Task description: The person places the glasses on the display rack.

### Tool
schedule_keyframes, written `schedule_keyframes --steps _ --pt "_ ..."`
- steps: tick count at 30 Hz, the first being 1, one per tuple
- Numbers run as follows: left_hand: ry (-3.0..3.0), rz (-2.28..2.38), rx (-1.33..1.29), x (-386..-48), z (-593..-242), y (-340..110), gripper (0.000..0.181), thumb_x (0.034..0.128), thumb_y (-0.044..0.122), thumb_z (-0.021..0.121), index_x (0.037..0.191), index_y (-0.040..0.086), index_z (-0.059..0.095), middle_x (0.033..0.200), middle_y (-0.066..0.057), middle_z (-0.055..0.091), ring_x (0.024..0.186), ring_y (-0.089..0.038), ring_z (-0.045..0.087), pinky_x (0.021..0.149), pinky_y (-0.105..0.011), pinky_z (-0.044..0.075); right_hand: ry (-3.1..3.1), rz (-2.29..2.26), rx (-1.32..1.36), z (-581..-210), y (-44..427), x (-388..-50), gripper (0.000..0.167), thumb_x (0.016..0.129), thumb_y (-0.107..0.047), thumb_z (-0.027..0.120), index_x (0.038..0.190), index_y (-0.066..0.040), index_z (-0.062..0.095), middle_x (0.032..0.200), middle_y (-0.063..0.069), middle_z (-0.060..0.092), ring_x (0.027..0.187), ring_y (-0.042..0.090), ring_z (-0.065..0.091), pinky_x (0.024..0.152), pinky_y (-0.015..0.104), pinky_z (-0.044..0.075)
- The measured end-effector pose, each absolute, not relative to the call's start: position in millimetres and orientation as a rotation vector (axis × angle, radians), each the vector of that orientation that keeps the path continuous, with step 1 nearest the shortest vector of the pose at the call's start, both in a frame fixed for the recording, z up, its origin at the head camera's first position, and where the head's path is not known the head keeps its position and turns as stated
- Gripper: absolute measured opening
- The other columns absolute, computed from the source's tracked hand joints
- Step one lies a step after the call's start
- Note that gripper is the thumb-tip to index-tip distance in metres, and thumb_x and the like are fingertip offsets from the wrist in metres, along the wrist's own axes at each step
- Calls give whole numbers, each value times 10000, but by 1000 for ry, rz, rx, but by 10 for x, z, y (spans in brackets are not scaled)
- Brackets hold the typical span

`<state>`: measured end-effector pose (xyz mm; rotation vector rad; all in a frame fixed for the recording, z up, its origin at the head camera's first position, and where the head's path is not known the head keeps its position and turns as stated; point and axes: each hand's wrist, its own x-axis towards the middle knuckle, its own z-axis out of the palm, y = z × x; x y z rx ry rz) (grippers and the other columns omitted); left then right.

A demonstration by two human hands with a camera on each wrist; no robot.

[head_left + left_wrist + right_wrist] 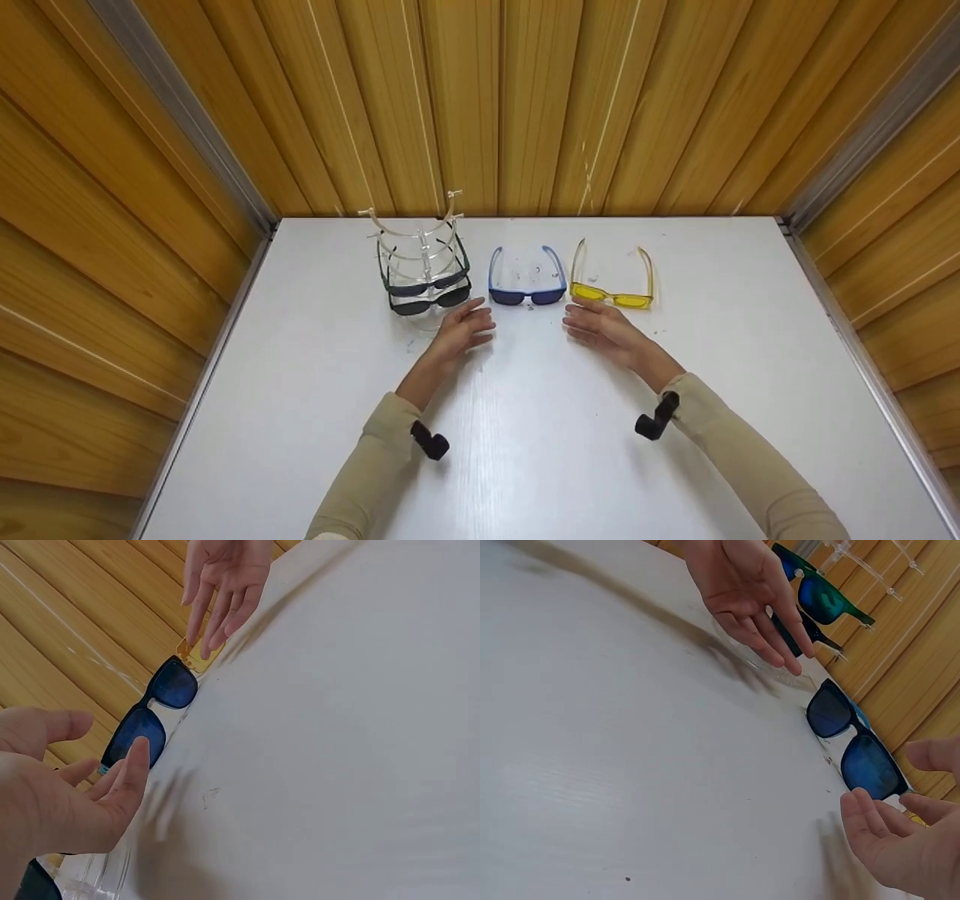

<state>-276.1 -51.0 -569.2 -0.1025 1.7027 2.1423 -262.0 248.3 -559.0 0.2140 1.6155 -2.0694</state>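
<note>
Blue sunglasses (pixel 527 297) with dark lenses lie on the table between the two hands, their temples toward the back. The left hand (pixel 463 330) hovers at their left front, near the clear stand, fingers relaxed and apart, holding nothing. On the right, the right hand (pixel 606 330) hovers just in front of the yellow glasses (pixel 631 301), its fingers loosely extended and holding nothing. In the left wrist view the blue sunglasses (pixel 174 684) appear beyond the left hand (pixel 75 795). The right wrist view shows the right hand (pixel 907 832) beside the sunglasses (pixel 830 711), with a gap between.
A clear tiered display stand (pixel 424 247) at the back left bears two pairs of dark sunglasses (pixel 411 307), one above the other; its top tier has no glasses. Wood-patterned panels (pixel 465 105) rise behind and beside the white table (pixel 540 465).
</note>
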Motion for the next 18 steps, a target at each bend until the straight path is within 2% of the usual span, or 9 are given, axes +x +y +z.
schedule_keyframes --steps 3,7,11,14,18 --pt "1684 2166 -139 -2785 -5738 -450 605 976 -17 544 1550 -25 352 1540 -291 423 1043 -198 653 1007 -396 590 1602 -2088 217 -5620 2442 -2640 636 1099 -131 446 1635 -31 118 1696 193 187 1481 302 401 1273 428 309" --pt "1658 2195 -186 -2829 -5779 -376 666 957 -10 564 1576 11 321 1596 -265 368 1164 -295 637 1047 -438 566 1583 -2113 214 -5649 2398 -2670 637 1098 -119 435 1636 -31 105 1703 188 159 1449 283 433 1272 430 311" --pt "1611 2231 -194 -2874 -5788 -318 722 954 -14 566 1605 49 260 1633 -244 316 1268 -375 589 1085 -480 532 1559 -2134 228 -5653 2376 -2702 653 1101 -125 425 1641 -46 65 1717 176 103 1491 310 370 1283 435 288" --pt "1595 2242 -188 -2905 -5784 -287 753 951 -13 575 1616 72 233 1639 -228 313 1268 -379 590 1092 -486 526 1539 -2144 233 -5641 2374 -2728 666 1098 -95 417 1645 -65 38 1725 159 75 1543 352 280 1291 441 267" --pt "1598 2242 -186 -2937 -5786 -273 768 944 -12 580 1619 80 227 1637 -217 325 1249 -377 595 1080 -487 533 1551 -2139 227 -5642 2380 -2778 685 1082 -43 422 1647 -77 36 1728 143 71 1559 377 238 1293 447 263"
